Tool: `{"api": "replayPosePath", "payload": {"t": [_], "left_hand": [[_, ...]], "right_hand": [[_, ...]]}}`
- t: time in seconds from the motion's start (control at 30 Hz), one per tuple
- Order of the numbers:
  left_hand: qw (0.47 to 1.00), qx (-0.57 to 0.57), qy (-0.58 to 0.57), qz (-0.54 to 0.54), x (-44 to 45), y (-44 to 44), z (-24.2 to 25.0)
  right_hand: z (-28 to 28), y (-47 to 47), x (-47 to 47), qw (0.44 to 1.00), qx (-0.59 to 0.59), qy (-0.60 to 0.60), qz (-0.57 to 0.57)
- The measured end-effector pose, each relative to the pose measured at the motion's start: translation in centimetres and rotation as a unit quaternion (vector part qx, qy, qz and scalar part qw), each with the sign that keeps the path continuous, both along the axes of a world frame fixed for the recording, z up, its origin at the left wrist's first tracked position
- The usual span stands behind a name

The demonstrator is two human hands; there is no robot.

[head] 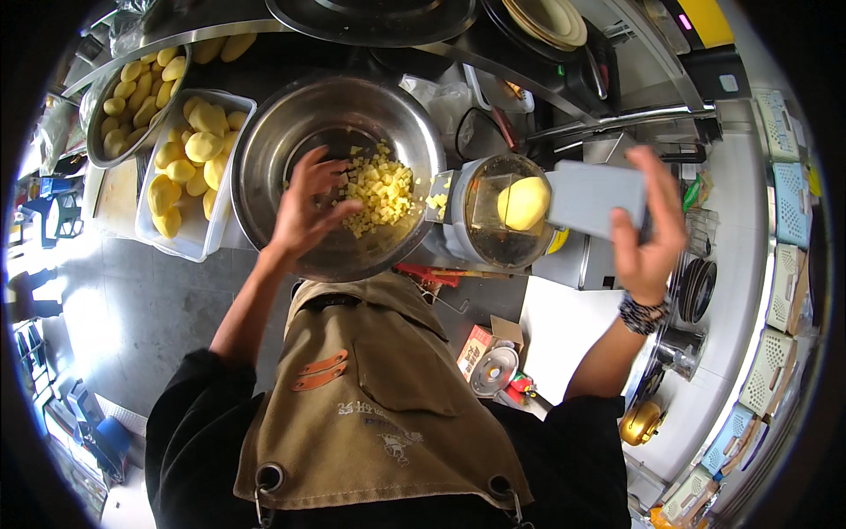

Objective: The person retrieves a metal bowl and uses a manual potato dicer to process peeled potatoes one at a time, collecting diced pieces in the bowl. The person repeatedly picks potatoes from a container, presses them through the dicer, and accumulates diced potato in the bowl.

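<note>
My left hand [309, 202] hovers over a wide stainless steel bowl [271, 139], fingers apart and holding nothing. Beside its fingertips lies a heap of diced potato [383, 188] on the bowl's right side. A dicing machine [456, 228] stands against the bowl's right, with some cubes in its outlet chute [438, 198]. One peeled potato [524, 203] sits at the square feed opening on the machine's clear round top. To the right of that opening, my right hand [648, 228], slightly blurred, grips a grey pusher block [595, 195], thumb on the near edge and fingers around the far end.
Left of the bowl, a clear plastic tub [228, 109] and a metal basin [99, 149] hold several peeled potatoes. A shelf edge [218, 30] runs above the counter, carrying a large dark tray [370, 23] and stacked plates [548, 20]. A cardboard box [479, 347] is below, near the apron.
</note>
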State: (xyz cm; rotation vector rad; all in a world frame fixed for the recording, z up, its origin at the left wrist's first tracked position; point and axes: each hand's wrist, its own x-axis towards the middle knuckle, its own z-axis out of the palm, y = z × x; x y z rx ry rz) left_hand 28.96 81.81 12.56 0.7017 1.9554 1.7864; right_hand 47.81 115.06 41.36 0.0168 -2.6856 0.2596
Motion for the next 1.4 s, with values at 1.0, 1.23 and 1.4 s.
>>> {"api": "replayPosePath", "payload": {"t": [1.0,1.23,1.4], "left_hand": [[0.831,-0.502,0.025,0.236,-14.3,-31.3,-14.1],[0.801,-0.448,0.136,0.373,-19.5,-30.7,-17.5],[0.777,-0.558,0.127,0.261,-21.3,-30.4,-18.6]], "right_hand": [[-9.7,0.1,-1.2,0.981,0.045,-0.185,-0.042],[-10.0,-1.2,-2.0,0.981,-0.029,-0.19,-0.036],[-10.0,-1.7,-2.5,0.972,-0.008,-0.224,-0.065]]}}
